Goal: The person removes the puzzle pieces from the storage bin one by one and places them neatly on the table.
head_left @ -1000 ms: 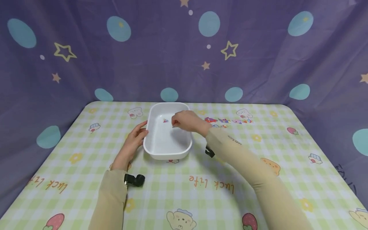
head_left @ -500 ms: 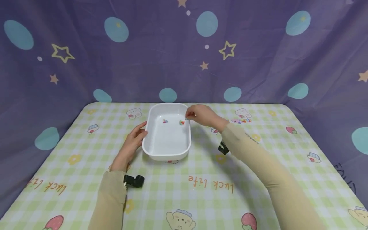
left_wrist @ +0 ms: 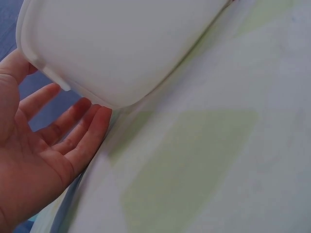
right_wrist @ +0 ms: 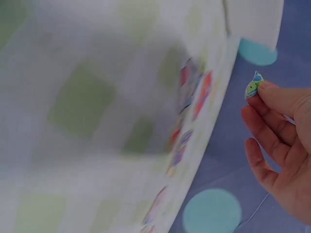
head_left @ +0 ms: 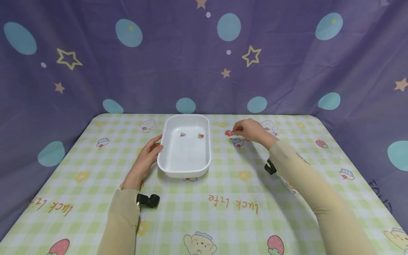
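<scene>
My left hand [head_left: 148, 154] holds the left side of a white rectangular tray [head_left: 186, 157], with the thumb at the rim and fingers against the outer wall. Two small colourful stickers, one on the left [head_left: 182, 134] and one on the right [head_left: 200, 136], lie on the tray floor. Right of the tray, my right hand [head_left: 251, 130] is above the table. Its thumb and index finger pinch a small green-and-blue sticker [right_wrist: 251, 88], clearest in the right wrist view. A red sticker [head_left: 228, 133] lies near those fingertips.
More flat stickers lie in a loose group under the right hand, among them a long red one [right_wrist: 202, 95] and a blue-red one [right_wrist: 180, 151]. The green checked tablecloth [head_left: 229, 226] has printed pictures. A purple curtain [head_left: 165, 63] hangs behind the table.
A second sticker now lies in the tray. My right hand has moved from above the tray rightward to the stickers on the table and now pinches one. The left hand stays in place.
</scene>
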{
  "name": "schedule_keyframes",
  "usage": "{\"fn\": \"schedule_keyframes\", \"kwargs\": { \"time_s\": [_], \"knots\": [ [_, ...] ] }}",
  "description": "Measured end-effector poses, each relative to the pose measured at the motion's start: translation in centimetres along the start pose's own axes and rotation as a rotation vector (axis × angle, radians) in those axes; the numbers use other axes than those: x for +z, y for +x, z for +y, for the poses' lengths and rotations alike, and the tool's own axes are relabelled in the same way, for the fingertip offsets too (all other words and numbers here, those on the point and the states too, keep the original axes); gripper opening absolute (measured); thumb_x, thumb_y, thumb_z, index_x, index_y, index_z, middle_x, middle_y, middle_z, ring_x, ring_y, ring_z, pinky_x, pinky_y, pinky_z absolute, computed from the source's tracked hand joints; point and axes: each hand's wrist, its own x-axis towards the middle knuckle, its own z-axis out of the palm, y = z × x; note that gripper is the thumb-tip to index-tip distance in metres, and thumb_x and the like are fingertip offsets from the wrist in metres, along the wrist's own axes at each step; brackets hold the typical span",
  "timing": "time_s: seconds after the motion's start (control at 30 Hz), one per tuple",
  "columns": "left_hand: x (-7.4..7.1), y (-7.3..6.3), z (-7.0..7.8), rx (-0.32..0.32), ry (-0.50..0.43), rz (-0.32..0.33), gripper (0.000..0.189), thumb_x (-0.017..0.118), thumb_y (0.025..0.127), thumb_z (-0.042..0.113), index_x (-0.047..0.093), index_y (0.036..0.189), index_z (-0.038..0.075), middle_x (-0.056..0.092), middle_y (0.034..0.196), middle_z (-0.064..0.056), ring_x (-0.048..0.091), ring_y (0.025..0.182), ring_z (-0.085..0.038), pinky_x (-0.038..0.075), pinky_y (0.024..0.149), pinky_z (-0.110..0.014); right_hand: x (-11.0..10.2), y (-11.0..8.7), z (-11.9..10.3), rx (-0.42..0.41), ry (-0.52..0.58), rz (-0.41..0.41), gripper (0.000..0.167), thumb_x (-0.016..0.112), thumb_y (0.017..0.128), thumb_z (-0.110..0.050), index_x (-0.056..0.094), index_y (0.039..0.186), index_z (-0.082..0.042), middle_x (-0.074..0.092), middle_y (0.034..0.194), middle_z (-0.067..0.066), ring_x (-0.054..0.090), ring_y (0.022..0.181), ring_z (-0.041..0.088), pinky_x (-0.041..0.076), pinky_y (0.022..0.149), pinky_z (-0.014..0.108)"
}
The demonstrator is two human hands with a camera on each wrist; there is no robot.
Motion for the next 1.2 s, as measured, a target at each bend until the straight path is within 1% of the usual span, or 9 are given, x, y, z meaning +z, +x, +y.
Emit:
{"fn": "schedule_keyframes", "kwargs": {
  "time_s": [0.13,0.23,0.33,0.47,0.63,0.73,0.87,0.97,1.2],
  "knots": [
    [0.0,-0.1,-0.1,-0.004,-0.001,0.002,0.053,0.047,0.094,0.036,0.028,0.143,0.027,0.042,0.131,-0.012,0.049,0.104,-0.015,0.049,0.078,-0.018,0.1,-0.9,1.4,0.025,-0.001,-0.011,0.012,0.060,0.087,-0.013,0.069,0.093,-0.009,0.070,0.090,0.004,0.062,0.070,0.017,0.050,0.069,0.034],
    [0.0,-0.1,-0.1,-0.007,-0.002,0.002,0.054,0.047,0.094,0.036,0.028,0.143,0.027,0.042,0.132,-0.012,0.048,0.106,-0.017,0.049,0.078,-0.018,0.1,-1.4,2.3,0.020,-0.029,0.004,0.012,0.061,0.085,-0.012,0.070,0.092,-0.009,0.069,0.087,0.003,0.061,0.077,0.017,0.049,0.072,0.036],
    [0.0,-0.1,-0.1,-0.004,0.000,-0.001,0.054,0.047,0.094,0.037,0.028,0.143,0.027,0.042,0.132,-0.012,0.048,0.107,-0.018,0.049,0.079,-0.019,0.3,-1.8,3.3,0.024,-0.058,0.000,0.012,0.060,0.086,-0.012,0.070,0.092,-0.010,0.069,0.087,0.003,0.060,0.078,0.018,0.049,0.072,0.037],
    [0.0,0.0,0.0,0.000,0.007,-0.003,0.054,0.047,0.093,0.038,0.028,0.143,0.027,0.042,0.132,-0.012,0.048,0.107,-0.017,0.049,0.080,-0.019,0.4,-2.2,4.4,0.044,-0.078,-0.022,0.012,0.058,0.087,-0.011,0.069,0.093,-0.010,0.068,0.090,0.005,0.059,0.077,0.019,0.048,0.070,0.038],
    [0.1,0.1,0.2,-0.020,0.005,0.006,0.054,0.047,0.093,0.038,0.029,0.143,0.028,0.042,0.133,-0.010,0.047,0.109,-0.017,0.049,0.081,-0.020,0.3,-2.7,5.4,0.072,-0.130,-0.016,0.011,0.058,0.087,-0.013,0.069,0.091,-0.011,0.068,0.092,0.006,0.060,0.086,0.024,0.048,0.074,0.043],
    [0.1,0.1,0.1,-0.022,-0.004,0.005,0.054,0.047,0.093,0.038,0.029,0.143,0.027,0.042,0.132,-0.011,0.048,0.106,-0.015,0.049,0.080,-0.019,0.4,-3.0,6.0,0.092,-0.148,-0.022,0.011,0.059,0.087,-0.013,0.069,0.091,-0.012,0.068,0.093,0.006,0.060,0.088,0.026,0.047,0.076,0.045],
    [0.1,0.0,0.0,-0.005,-0.014,0.001,0.053,0.047,0.094,0.035,0.029,0.143,0.026,0.042,0.131,-0.013,0.051,0.100,-0.010,0.049,0.078,-0.018,0.6,-3.2,6.6,0.104,-0.144,-0.040,0.011,0.058,0.087,-0.012,0.069,0.090,-0.012,0.068,0.092,0.006,0.060,0.088,0.026,0.047,0.078,0.045],
    [0.1,0.1,-0.1,-0.006,-0.019,0.001,0.053,0.046,0.094,0.035,0.029,0.143,0.026,0.042,0.130,-0.012,0.051,0.099,-0.009,0.050,0.078,-0.018,0.7,-3.3,6.8,0.109,-0.132,-0.039,0.011,0.058,0.087,-0.011,0.069,0.090,-0.011,0.068,0.092,0.006,0.060,0.088,0.026,0.047,0.078,0.045],
    [0.1,0.2,0.1,-0.036,0.004,0.005,0.055,0.047,0.093,0.040,0.028,0.143,0.029,0.042,0.132,-0.011,0.049,0.106,-0.015,0.049,0.082,-0.020,0.9,-3.1,6.8,0.103,-0.126,-0.013,0.010,0.059,0.086,-0.010,0.069,0.088,-0.011,0.068,0.087,0.005,0.061,0.084,0.024,0.049,0.075,0.042]
  ]
}}
